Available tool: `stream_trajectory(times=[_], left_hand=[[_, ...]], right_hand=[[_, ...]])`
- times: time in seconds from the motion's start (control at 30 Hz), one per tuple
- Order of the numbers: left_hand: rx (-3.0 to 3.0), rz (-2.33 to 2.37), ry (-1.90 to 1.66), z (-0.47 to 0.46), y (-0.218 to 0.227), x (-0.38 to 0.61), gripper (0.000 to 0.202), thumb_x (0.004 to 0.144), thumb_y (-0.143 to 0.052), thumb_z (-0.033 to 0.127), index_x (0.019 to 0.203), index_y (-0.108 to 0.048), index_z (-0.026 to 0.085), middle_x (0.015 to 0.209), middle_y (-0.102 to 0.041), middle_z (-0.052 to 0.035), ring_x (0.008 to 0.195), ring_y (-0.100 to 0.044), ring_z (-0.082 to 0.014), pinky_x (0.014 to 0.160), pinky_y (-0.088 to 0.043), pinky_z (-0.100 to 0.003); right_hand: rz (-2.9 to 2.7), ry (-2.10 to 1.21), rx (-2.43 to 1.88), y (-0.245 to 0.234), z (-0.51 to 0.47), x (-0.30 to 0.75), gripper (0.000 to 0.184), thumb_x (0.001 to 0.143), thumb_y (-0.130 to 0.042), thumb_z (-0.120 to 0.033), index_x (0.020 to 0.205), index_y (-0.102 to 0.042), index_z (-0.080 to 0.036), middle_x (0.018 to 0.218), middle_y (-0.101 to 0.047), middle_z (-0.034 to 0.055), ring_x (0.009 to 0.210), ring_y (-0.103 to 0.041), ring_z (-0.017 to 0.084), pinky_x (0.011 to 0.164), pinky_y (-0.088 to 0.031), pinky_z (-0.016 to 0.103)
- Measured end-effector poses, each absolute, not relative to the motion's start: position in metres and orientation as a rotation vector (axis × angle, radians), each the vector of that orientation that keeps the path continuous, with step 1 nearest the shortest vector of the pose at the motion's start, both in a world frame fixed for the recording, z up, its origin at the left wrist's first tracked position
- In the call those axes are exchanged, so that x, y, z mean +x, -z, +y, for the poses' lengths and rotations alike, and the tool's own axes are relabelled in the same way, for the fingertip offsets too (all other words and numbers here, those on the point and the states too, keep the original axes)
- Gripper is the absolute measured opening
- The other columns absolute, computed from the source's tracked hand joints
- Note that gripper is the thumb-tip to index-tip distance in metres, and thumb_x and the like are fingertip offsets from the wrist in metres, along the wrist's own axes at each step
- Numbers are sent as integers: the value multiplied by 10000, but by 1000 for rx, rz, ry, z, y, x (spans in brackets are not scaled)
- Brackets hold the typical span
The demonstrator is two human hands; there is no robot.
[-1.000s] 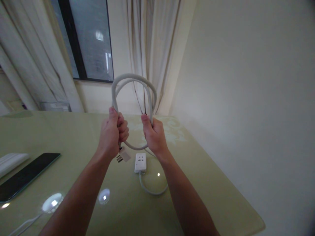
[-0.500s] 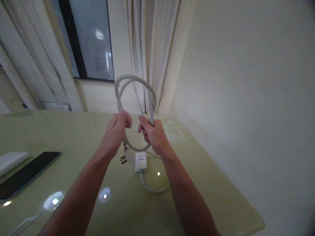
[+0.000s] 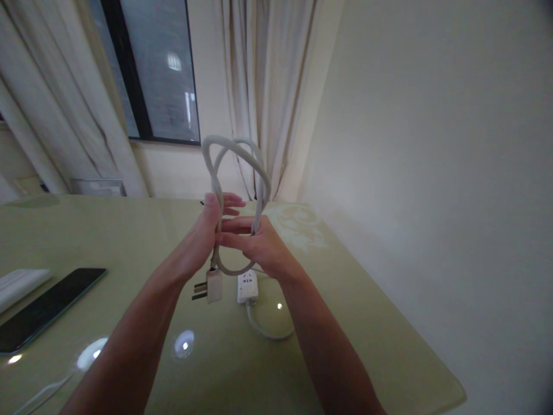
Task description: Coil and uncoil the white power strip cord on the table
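A thick white power cord (image 3: 242, 151) is looped into a coil, held up above the table in both hands. My left hand (image 3: 199, 237) holds the coil's left side, thumb in front and fingers extended behind the strands. On the right side, my right hand (image 3: 266, 245) has strands between thumb and fingers, and its fingertips reach across to the left strands. Below my left hand dangles the cord's plug (image 3: 214, 287), its prongs pointing left. The white socket block (image 3: 247, 287) lies on the table just beneath the coil, with a cord curving from its near end behind my right forearm.
The greenish glossy table (image 3: 367, 346) reflects ceiling lights and ends at a wall on the right. A black phone-like slab (image 3: 47, 308) and a white object (image 3: 21, 286) lie at left. A thin white cable (image 3: 45, 392) is near the front. Curtains (image 3: 272, 86) hang behind.
My right hand's fingers have stretched leftward to the left strands, and my left fingers have opened out. The coil has narrowed. The plug has swung left and slightly down.
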State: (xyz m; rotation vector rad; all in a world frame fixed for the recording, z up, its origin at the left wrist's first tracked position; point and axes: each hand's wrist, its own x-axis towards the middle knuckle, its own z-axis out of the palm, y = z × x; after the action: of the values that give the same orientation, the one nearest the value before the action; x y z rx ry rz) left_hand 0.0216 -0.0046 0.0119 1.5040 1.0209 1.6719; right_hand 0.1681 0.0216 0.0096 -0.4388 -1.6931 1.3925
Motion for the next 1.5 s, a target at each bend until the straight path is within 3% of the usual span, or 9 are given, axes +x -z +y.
stream_trajectory(times=[0.27, 0.4, 0.5, 0.67, 0.77, 0.93, 1.03, 1.23, 1.5], left_hand=[[1470, 1039, -1689, -2, -12, 23, 795, 968, -388, 857, 1231, -745, 197, 1285, -715, -161, 1163, -675, -309, 937, -568, -421], [1710, 1247, -2153, -21, -28, 28, 499, 1069, -493, 628, 1243, -712, 214, 1322, -684, -123, 1168, -631, -254, 1021, -508, -401], [1907, 1315, -2285, -49, -43, 39, 260, 1077, -570, 446, 1044, -723, 238, 1044, -716, -61, 949, -640, -211, 904, -506, -364], [2031, 1015, -1080, -64, -28, 77, 647, 1113, -351, 563, 666, -667, 219, 653, -688, -34, 614, -617, -177, 629, -478, -312], [1926, 964, -448, -47, 11, 99, 753, 1064, -327, 707, 665, -749, 228, 735, -775, -98, 712, -722, -245, 786, -557, -369], [1428, 686, -1013, -14, 60, 130, 654, 979, -500, 788, 1243, -785, 262, 1453, -714, -139, 1354, -646, -305, 1168, -478, -451], [873, 660, -1357, -1, 57, 139, 660, 1066, -355, 718, 1196, -756, 210, 1486, -680, -165, 1416, -610, -280, 1201, -461, -451], [213, 619, -1581, 18, 28, 101, 420, 1144, -397, 286, 830, -652, 173, 1004, -780, -104, 902, -759, -140, 868, -642, -294], [108, 627, -1874, 38, 5, 8, 414, 1114, -289, 72, 793, -534, 162, 561, -468, 72, 439, -477, -31, 532, -477, -114]], right_hand=[[-1477, -1468, -515, -13, 17, 164, 282, 752, -924, -456, 835, -837, -201, 868, -785, 40, 664, -617, 112, 561, -454, 237], [-1226, -1222, -642, -16, 27, 171, 324, 783, -891, -478, 861, -809, -174, 839, -771, 42, 496, -439, 48, 421, -278, 223], [-1046, -1096, -666, -20, 36, 183, 367, 773, -883, -497, 888, -789, -160, 826, -765, 32, 433, -275, 18, 386, -163, 243], [-894, -1068, -641, -26, 42, 196, 358, 721, -904, -456, 876, -770, -162, 751, -748, 2, 425, -198, 14, 382, -116, 251], [-894, -1063, -621, -28, 42, 201, 341, 709, -913, -436, 859, -763, -168, 780, -768, 9, 431, -197, 13, 386, -115, 250], [-879, -1021, -621, -35, 40, 208, 325, 727, -905, -440, 853, -771, -172, 689, -698, -27, 419, -188, 6, 386, -103, 255], [-808, -979, -596, -39, 37, 211, 322, 753, -889, -454, 864, -766, -177, 728, -705, -28, 416, -181, -1, 376, -116, 251], [-744, -1031, -572, -44, 29, 216, 321, 787, -864, -438, 950, -748, -187, 987, -796, 30, 444, -208, 11, 352, -205, 236], [-874, -1056, -650, -44, 32, 228, 320, 727, -896, -429, 878, -767, -179, 879, -790, 29, 442, -192, 17, 370, -146, 246]])
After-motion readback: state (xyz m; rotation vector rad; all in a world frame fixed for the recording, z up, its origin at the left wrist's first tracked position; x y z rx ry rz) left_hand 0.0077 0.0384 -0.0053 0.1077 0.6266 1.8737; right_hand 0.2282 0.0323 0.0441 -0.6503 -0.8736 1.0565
